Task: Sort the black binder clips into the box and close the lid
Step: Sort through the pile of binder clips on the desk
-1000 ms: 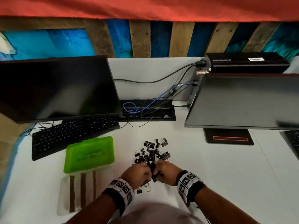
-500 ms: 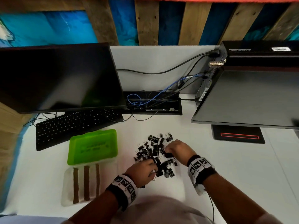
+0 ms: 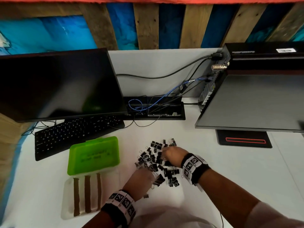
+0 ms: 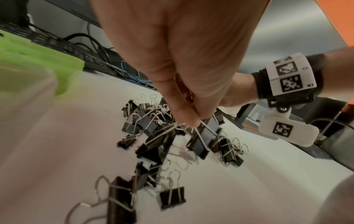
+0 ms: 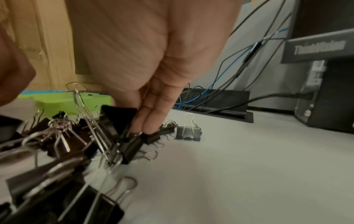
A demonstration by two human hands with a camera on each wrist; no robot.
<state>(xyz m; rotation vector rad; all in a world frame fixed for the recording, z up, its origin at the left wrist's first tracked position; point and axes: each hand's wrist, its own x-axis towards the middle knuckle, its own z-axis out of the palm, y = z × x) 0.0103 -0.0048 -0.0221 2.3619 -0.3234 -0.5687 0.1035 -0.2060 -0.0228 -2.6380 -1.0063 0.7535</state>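
A pile of black binder clips (image 3: 156, 162) lies on the white desk in front of me. My left hand (image 3: 152, 176) is at the pile's near left edge. In the left wrist view it (image 4: 191, 123) pinches the wire handles of a binder clip (image 4: 200, 144). My right hand (image 3: 163, 152) is over the far right of the pile. There its straight fingers (image 5: 145, 128) point down and touch small clips (image 5: 134, 144); the thumb is hidden. The box stands open to the left, its green lid (image 3: 93, 155) folded back behind the clear base (image 3: 82, 196).
A black keyboard (image 3: 74, 134) and a dark monitor (image 3: 57, 86) stand behind the box. A cable tray (image 3: 156, 109) runs along the back. A second monitor (image 3: 251, 101) on a black foot (image 3: 243, 140) overhangs the right. One clip (image 5: 188, 133) lies apart.
The hands, close together at the pile's near edge a second ago, have parted. The right hand went to the far right of the pile; the left stayed near. More clips now lie at the near side.
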